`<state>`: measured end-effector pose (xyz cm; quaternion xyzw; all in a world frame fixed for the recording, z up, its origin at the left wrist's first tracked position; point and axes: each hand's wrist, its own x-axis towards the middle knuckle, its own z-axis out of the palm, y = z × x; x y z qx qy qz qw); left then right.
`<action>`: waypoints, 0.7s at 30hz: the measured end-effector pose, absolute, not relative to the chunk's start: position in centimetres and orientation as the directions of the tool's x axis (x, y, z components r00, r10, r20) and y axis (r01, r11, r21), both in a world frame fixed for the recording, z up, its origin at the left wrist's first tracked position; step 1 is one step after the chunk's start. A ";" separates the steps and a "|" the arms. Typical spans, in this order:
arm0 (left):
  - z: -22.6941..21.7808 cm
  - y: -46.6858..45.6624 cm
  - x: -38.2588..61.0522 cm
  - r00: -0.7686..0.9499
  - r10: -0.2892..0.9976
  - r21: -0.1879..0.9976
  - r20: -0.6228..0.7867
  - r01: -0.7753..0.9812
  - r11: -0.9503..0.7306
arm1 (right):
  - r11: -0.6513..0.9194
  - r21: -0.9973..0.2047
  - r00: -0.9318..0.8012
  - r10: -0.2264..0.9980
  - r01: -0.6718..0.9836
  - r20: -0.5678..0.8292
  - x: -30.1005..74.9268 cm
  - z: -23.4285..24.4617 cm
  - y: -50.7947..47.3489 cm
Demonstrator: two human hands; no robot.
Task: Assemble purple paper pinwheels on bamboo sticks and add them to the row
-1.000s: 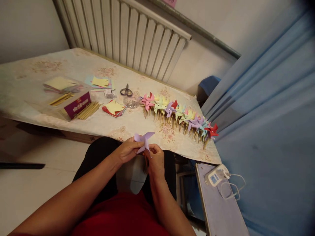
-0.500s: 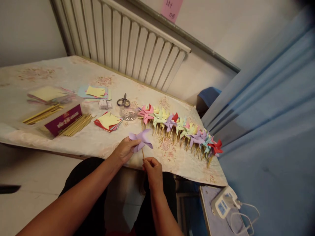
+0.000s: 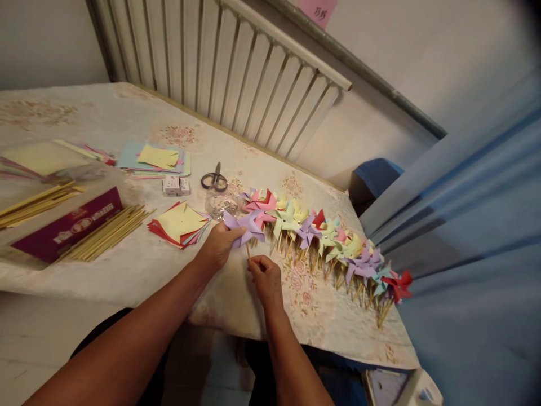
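Saw a white ribbed metal radiator (image 3: 236, 73) behind a table under a cream floral cloth (image 3: 105, 107). Found dark-handled steel scissors (image 3: 214, 180) just beside a small clear glass dish (image 3: 217, 204), a fanned stack of red and yellow paper squares (image 3: 180, 224) near it. Noted thin bamboo sticks (image 3: 105, 232) bundled beside a flat maroon cardboard box (image 3: 67, 225). Spotted a long row of pastel paper pinwheels (image 3: 327, 239) running toward a blue fabric curtain (image 3: 465, 237).

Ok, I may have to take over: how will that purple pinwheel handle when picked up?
Probably light: the purple pinwheel is folded paper on a thin stick. Its blades, held by the left hand, look easily creased. The stick, pinched by the right hand, seems stiff.
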<state>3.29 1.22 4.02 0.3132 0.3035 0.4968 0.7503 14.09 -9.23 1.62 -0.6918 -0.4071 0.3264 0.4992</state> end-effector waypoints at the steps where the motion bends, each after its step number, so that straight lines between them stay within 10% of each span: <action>1: 3.5 1.7 3.2 0.312 0.939 0.778 -0.146 -0.550 0.304 | -0.167 -0.956 0.455 0.889 0.243 -0.040 14.1 1.3 -8.7; 21: 1.8 2.6 3.4 0.459 0.883 0.853 -0.098 -0.418 0.312 | -0.189 -0.974 0.487 0.867 0.125 -0.106 14.4 -1.5 -7.5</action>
